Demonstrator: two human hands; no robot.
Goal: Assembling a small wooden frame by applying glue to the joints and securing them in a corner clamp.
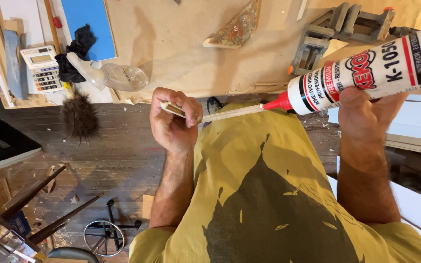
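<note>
Wood strip clenched in L hand, held level so glue bottle, gripped by R hand, meets its end.

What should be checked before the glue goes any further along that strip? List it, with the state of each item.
1. Left hand has a firm grip on the thin wooden strip: ok, fingers wrapped around one end.
2. Right hand holds the glue bottle: ok, thumb pressed against its body.
3. Red nozzle meets the strip: ok, the tip sits at the strip's free end.
4. Glue flowing: cannot tell, no bead shows on the wood.
5. Strip supported: not ok, it hangs in the air over the yellow shirt, off the workbench.
6. Drip path: not ok, the shirt lies directly below the nozzle.
</note>
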